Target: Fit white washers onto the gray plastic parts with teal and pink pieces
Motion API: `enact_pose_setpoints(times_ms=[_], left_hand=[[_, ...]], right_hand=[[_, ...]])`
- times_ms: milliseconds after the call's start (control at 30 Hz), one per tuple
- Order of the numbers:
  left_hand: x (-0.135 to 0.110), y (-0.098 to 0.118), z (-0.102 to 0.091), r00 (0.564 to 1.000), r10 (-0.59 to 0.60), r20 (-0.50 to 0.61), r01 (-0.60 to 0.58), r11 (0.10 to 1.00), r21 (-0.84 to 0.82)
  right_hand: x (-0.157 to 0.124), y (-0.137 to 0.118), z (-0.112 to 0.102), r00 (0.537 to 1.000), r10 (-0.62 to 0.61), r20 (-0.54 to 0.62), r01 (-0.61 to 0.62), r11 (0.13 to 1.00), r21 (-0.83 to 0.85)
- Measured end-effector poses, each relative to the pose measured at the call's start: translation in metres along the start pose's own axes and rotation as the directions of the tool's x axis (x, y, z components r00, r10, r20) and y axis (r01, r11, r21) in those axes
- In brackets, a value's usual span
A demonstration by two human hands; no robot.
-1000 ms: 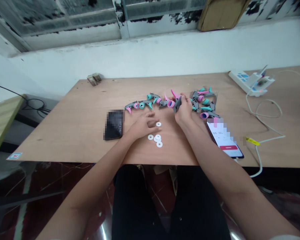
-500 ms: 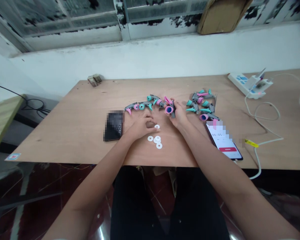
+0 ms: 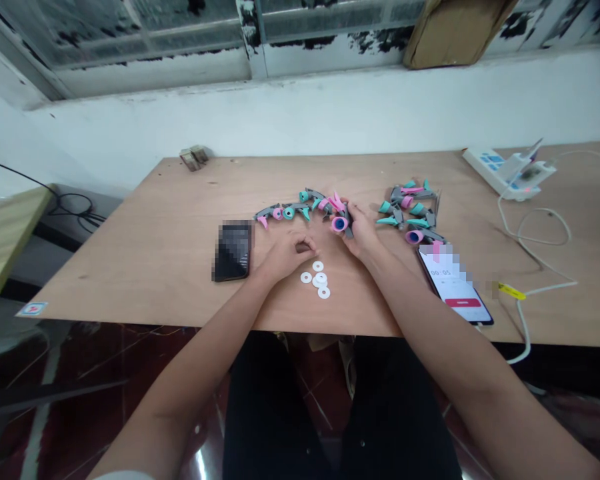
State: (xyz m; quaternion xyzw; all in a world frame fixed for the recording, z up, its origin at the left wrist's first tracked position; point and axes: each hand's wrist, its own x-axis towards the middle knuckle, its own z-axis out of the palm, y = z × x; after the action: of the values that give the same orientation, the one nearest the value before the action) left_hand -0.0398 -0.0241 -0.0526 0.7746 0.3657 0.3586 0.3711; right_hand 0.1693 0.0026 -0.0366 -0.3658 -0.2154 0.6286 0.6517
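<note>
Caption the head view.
Right hand holds a pink-and-grey plastic piece; left hand rests beside white washers on a plywood table.

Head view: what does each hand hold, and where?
The right hand grips a pink-ringed grey piece by its grey body. The left hand is curled beside the white washers; whether it pinches one cannot be told.

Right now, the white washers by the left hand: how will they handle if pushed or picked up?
The washers look thin, flat and small, so probably light and likely to slide on the smooth table rather than roll. Lying flush, they may be hard to pinch. Two seem to overlap, so a push may move both.
</note>
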Motion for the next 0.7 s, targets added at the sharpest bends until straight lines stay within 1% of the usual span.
enact_pose_setpoints(times_ms=[67, 133, 233, 333, 400, 467, 567, 700], left_hand=[[0.0, 0.004, -0.003, 0.999, 0.047, 0.013, -0.048, 0.996, 0.075], [0.0, 0.009, -0.01, 0.993, 0.072, 0.098, -0.087, 0.984, 0.154], [0.0, 0.011, -0.018, 0.975, 0.042, 0.218, -0.094, 0.969, 0.23], [0.001, 0.007, -0.019, 0.961, 0.028, 0.277, -0.108, 0.954, 0.279], [0.001, 0.005, -0.017, 0.959, 0.045, 0.281, -0.128, 0.95, 0.286], [0.0, 0.006, -0.015, 0.966, 0.067, 0.25, -0.14, 0.947, 0.288], [-0.002, 0.009, -0.016, 0.975, 0.047, 0.219, -0.108, 0.955, 0.276], [-0.002, 0.011, -0.023, 0.96, -0.008, 0.28, -0.063, 0.968, 0.244]], right_hand=[[0.0, -0.001, 0.0, 1.0, 0.007, -0.002, -0.007, 1.0, 0.0], [0.0, -0.001, -0.001, 1.0, 0.014, -0.002, -0.014, 1.0, 0.006], [0.001, -0.001, -0.002, 1.0, 0.023, 0.016, -0.023, 1.0, 0.017], [0.002, 0.0, -0.002, 0.999, 0.029, 0.041, -0.029, 0.999, 0.022], [0.003, 0.0, -0.003, 0.999, 0.03, 0.037, -0.031, 0.999, 0.025], [0.003, 0.0, -0.002, 0.999, 0.031, 0.033, -0.032, 0.999, 0.026], [0.004, 0.0, -0.002, 0.999, 0.036, 0.03, -0.036, 0.999, 0.025], [0.004, 0.0, -0.003, 0.999, 0.039, 0.023, -0.04, 0.998, 0.043]])
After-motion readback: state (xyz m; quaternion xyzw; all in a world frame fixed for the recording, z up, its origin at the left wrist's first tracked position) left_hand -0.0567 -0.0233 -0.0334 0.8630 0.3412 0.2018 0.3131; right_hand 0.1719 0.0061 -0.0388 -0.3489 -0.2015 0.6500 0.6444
